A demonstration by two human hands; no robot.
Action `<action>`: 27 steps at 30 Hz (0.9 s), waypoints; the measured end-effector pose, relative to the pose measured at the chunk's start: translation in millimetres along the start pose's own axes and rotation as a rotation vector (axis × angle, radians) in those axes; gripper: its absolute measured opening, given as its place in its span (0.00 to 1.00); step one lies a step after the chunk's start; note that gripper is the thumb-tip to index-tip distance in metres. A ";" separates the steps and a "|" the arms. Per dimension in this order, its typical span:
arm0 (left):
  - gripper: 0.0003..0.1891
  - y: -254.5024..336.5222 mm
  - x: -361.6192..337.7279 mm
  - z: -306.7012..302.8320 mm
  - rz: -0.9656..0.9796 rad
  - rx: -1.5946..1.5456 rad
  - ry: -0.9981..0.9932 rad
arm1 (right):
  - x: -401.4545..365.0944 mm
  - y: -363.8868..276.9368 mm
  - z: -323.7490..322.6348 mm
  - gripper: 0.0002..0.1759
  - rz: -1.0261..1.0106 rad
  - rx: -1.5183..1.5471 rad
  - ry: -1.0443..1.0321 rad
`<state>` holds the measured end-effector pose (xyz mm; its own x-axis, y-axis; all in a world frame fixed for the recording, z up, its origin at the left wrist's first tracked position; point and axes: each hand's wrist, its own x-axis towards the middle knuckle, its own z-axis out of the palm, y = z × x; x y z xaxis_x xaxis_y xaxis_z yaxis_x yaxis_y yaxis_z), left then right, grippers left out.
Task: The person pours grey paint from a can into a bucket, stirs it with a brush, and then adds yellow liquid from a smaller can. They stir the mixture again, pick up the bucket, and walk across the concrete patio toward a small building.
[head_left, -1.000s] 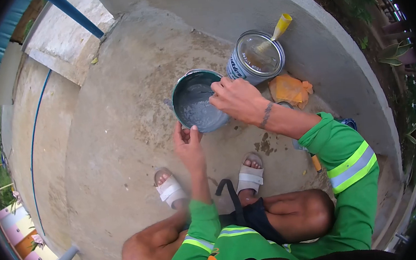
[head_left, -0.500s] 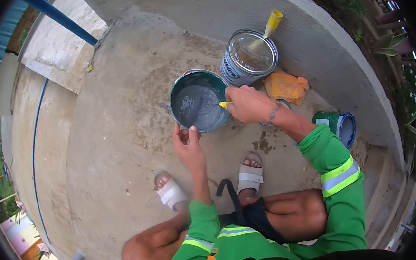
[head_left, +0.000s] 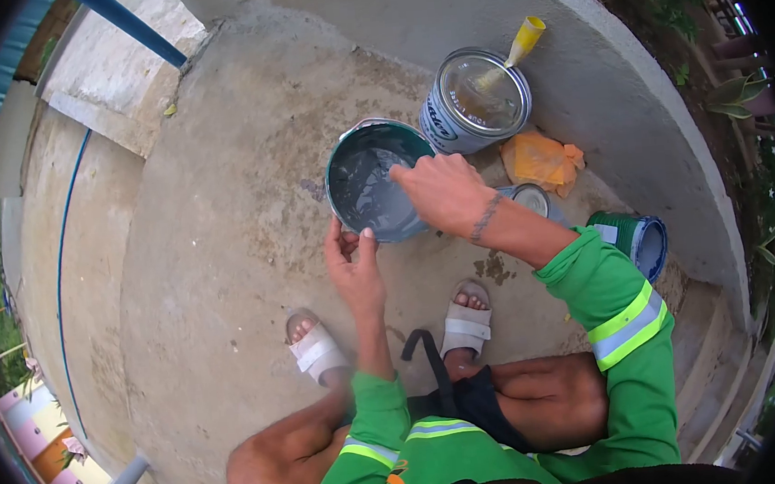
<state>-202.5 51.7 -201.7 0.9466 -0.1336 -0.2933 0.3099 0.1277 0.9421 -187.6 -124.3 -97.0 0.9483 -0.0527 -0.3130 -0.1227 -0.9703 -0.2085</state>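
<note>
A green bucket (head_left: 379, 132) holding grey paint (head_left: 379, 197) was set ahead of the person's feet, its mouth tilted slightly; whether its base was on the floor (head_left: 225, 255) could not be told. The left hand (head_left: 358, 267) was placed at its 7 o'clock edge, thumb and fingers partly closed on the outer wall. The right hand (head_left: 447, 194) was held over the 3 o'clock rim, fingers curled; what was gripped, if anything, was hidden.

The bucket was judged moderately heavy, with thin walls likely to flex a little when squeezed. The paint looked thick, and any smears would make the wall slippery. A dry part of the outer wall, low at 7 or 9 o'clock, was judged the surer hold; the wet inner wall was best avoided.

A large can (head_left: 452, 132) was seen near the bucket at 1 o'clock, an orange wrapper (head_left: 540, 162) at 3 o'clock.
</note>
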 end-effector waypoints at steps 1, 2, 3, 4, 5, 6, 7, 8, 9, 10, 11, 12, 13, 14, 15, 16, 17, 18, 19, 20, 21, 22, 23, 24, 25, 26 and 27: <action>0.27 -0.1 0.1 0.5 0.008 -0.007 -0.009 | -0.1 1.3 0.8 0.11 0.015 -0.004 -0.032; 0.28 -0.4 -0.1 0.3 -0.003 -0.014 -0.004 | 0.0 1.9 1.4 0.11 0.028 -0.008 -0.062; 0.28 -0.8 0.0 -0.1 -0.013 -0.021 0.001 | 0.2 2.3 1.5 0.11 0.040 -0.012 -0.093; 0.28 -0.8 0.3 -0.3 -0.022 -0.029 0.007 | -0.8 4.2 0.6 0.10 0.031 -0.028 -0.107; 0.28 -0.6 0.9 -0.4 -0.029 -0.040 0.012 | -2.7 7.6 -1.1 0.10 0.022 -0.044 -0.120; 0.28 -0.7 0.9 -0.9 -0.037 -0.050 0.016 | -3.9 8.9 -3.5 0.10 0.013 -0.059 -0.134; 0.28 -1.3 0.5 -1.3 -0.046 -0.060 0.019 | -3.9 8.6 -5.2 0.10 0.013 -0.064 -0.156; 0.28 -2.3 0.5 -1.9 -0.043 -0.057 0.013 | -4.0 8.3 -7.6 0.10 0.016 -0.067 -0.179; 0.28 -2.9 1.0 -2.9 -0.040 -0.054 0.007 | -4.4 7.8 -11.4 0.10 0.019 -0.070 -0.201; 0.28 -3.2 1.4 -3.5 -0.036 -0.052 0.001 | -4.7 7.9 -16.4 0.10 0.021 -0.056 -0.206; 0.27 -3.0 1.4 -3.4 -0.040 -0.061 0.000 | -4.5 8.1 -22.8 0.09 0.021 -0.044 -0.211; 0.27 -2.0 1.4 -3.5 -0.043 -0.070 0.000 | -4.8 7.7 -29.4 0.09 0.020 -0.033 -0.214; 0.27 -1.2 1.7 -4.1 -0.045 -0.078 0.004 | -6.6 6.8 -35.8 0.09 0.041 -0.029 -0.214; 0.27 -0.7 2.4 -4.6 -0.045 -0.075 0.005 | -8.5 6.0 -42.2 0.09 0.060 -0.025 -0.214; 0.27 1.8 1.9 -4.4 -0.047 -0.073 0.012 | -9.5 4.5 -47.7 0.10 0.075 -0.023 -0.218; 0.26 2.4 0.0 -5.2 -0.053 -0.069 0.019 | -10.7 2.3 -53.1 0.09 0.070 -0.024 -0.207; 0.26 1.1 -0.2 -6.2 -0.051 -0.069 0.021 | -12.3 1.0 -59.0 0.09 0.070 -0.026 -0.194; 0.27 -0.1 1.0 -6.8 -0.047 -0.070 0.020 | -13.1 1.2 -62.3 0.10 0.072 -0.029 -0.178; 0.27 -0.8 1.6 -6.7 -0.042 -0.070 0.018 | -11.0 1.0 -62.3 0.10 0.075 -0.041 -0.219; 0.27 -0.8 1.5 -6.4 -0.047 -0.062 0.015 | -5.8 -0.2 -61.6 0.10 0.079 -0.052 -0.258; 0.27 0.3 1.3 -6.5 -0.051 -0.052 0.012 | -2.0 -1.4 -59.9 0.10 0.082 -0.062 -0.295; 0.27 1.7 2.2 -6.3 -0.053 -0.042 0.009 | 0.3 -2.1 -53.7 0.09 0.101 -0.057 -0.271; 0.27 2.8 3.6 -5.9 -0.054 -0.042 0.008 | 3.4 -2.3 -43.3 0.09 0.118 -0.053 -0.248; 0.27 5.1 3.0 -5.8 -0.058 -0.041 0.009 | 5.5 -3.2 -35.4 0.09 0.134 -0.047 -0.229; 0.27 5.4 1.4 -6.7 -0.066 -0.037 0.011 | 6.4 -2.6 -28.7 0.09 0.120 -0.021 -0.199; 0.27 2.8 1.6 -8.2 -0.061 -0.042 0.015 | 6.6 -1.4 -23.3 0.09 0.109 0.005 -0.170; 0.27 0.4 2.9 -9.2 -0.057 -0.048 0.018 | 6.5 -0.4 -19.6 0.10 0.099 0.030 -0.140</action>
<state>-198.8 60.4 -203.7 0.9288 -0.1241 -0.3491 0.3664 0.1680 0.9152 -175.6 -128.9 -80.8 0.8813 -0.1122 -0.4590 -0.2241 -0.9544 -0.1970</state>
